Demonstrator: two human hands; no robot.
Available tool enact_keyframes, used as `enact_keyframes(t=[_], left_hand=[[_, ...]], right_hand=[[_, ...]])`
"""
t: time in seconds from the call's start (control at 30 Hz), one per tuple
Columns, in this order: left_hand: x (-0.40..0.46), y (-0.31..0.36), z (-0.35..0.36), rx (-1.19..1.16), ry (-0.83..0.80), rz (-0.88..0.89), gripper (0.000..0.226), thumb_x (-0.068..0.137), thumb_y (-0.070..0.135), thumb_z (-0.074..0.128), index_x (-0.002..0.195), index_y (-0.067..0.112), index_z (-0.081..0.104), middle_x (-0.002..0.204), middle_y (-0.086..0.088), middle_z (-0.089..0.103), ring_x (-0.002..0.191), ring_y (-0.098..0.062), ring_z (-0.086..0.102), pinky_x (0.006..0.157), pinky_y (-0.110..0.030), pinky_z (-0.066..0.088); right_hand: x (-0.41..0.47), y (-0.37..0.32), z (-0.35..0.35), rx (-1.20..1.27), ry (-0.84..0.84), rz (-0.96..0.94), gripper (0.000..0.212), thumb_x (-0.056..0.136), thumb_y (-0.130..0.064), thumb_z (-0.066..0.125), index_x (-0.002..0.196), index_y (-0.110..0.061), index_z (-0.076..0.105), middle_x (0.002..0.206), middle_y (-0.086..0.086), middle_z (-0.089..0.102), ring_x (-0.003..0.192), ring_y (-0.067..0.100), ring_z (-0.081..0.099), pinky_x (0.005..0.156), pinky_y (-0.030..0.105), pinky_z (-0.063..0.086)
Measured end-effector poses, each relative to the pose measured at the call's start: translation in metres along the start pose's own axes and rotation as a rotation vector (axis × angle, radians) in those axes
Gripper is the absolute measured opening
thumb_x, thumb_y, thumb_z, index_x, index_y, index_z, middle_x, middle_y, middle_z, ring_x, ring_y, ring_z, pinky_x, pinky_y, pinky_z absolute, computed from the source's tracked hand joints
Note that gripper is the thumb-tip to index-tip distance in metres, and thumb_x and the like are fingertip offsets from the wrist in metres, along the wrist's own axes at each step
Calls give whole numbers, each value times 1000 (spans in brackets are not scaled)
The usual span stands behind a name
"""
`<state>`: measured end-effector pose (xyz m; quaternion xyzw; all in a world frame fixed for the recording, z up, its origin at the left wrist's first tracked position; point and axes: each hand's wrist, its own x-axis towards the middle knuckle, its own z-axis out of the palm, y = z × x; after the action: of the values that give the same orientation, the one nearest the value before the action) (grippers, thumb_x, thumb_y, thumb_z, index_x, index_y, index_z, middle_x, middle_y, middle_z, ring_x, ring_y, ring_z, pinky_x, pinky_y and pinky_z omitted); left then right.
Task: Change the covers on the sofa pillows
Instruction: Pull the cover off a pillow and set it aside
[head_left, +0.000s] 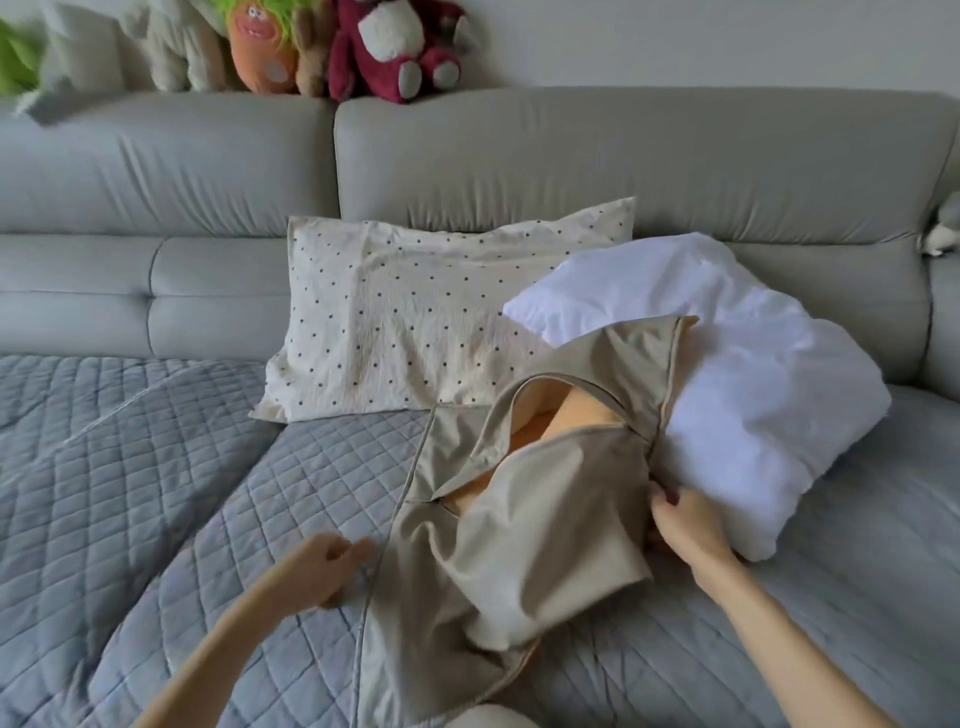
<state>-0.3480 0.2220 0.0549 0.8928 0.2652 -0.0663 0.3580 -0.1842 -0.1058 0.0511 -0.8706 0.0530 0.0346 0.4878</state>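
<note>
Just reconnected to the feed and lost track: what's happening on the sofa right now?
A person is working on a beige pillow cover spread on the grey quilted sofa mat. Its opening gapes, showing orange inside. The right hand grips the cover's edge beside a bare white pillow; the left hand is blurred at the cover's piped edge. A polka-dot covered pillow lies behind against the backrest.
</note>
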Motion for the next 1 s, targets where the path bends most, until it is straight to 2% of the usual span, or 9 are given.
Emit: enact_keyframes(t=[0.17,0.27,0.37,0.47,0.57,0.67,0.8,0.93,1.0], left_hand=[[0,36,34,-154,129,43,32,90,28,57,65,10,48,58,0,48,56,-15,46,50,-22,34],[-2,42,32,-408,216,45,10,88,16,57,91,6,56,82,-8,61,73,-21,57,61,-29,44],[-1,29,13,-357,238,75,17,89,20,59,101,9,55,93,-11,64,75,-20,59,65,-32,47],[-3,23,-8,30,-120,-37,33,89,41,57,98,9,55,78,-11,66,58,-18,61,53,-25,50],[6,33,-12,280,-259,-15,40,92,47,47,94,8,59,83,-11,69,65,-17,64,59,-23,53],[23,50,-3,109,-52,18,45,91,50,46,91,7,57,84,-5,61,68,-15,61,55,-23,54],[44,60,12,-86,137,8,43,88,52,52,73,11,53,79,-6,55,71,-19,54,58,-25,40],[47,56,25,-554,89,-25,22,87,24,63,75,6,68,76,-10,64,66,-17,58,59,-24,48],[39,53,30,-683,51,7,24,89,23,61,83,0,66,74,-11,64,63,-17,59,57,-24,49]], right_hand=[[-12,-23,0,302,-349,-40,32,95,-21,53,125,-10,55,119,2,61,105,16,56,85,26,44],[-16,-41,-10,305,-199,-192,23,93,-20,55,112,-8,61,100,3,66,98,16,59,69,15,43],[-12,-36,-52,-89,69,-332,43,85,-45,61,101,-5,59,94,8,64,92,24,60,69,25,46],[-11,-15,-96,-752,-56,-94,85,70,-83,42,122,-16,53,119,9,60,113,28,55,87,36,46],[-17,1,-107,-1016,-145,55,89,74,-80,41,135,-15,43,138,11,47,122,28,49,94,35,43],[-24,-12,-95,-888,139,-149,66,81,-58,58,120,-6,47,122,18,54,110,36,53,80,38,41],[-36,-39,-42,-611,443,-778,30,79,-30,70,93,-4,65,85,18,63,78,38,62,68,42,49],[-58,-61,40,-282,-198,-763,15,90,-20,58,96,-13,69,85,-2,63,75,16,60,73,17,45],[-60,-63,73,-242,-344,-691,17,92,-20,55,98,-13,69,76,-13,57,74,10,56,67,13,40]])
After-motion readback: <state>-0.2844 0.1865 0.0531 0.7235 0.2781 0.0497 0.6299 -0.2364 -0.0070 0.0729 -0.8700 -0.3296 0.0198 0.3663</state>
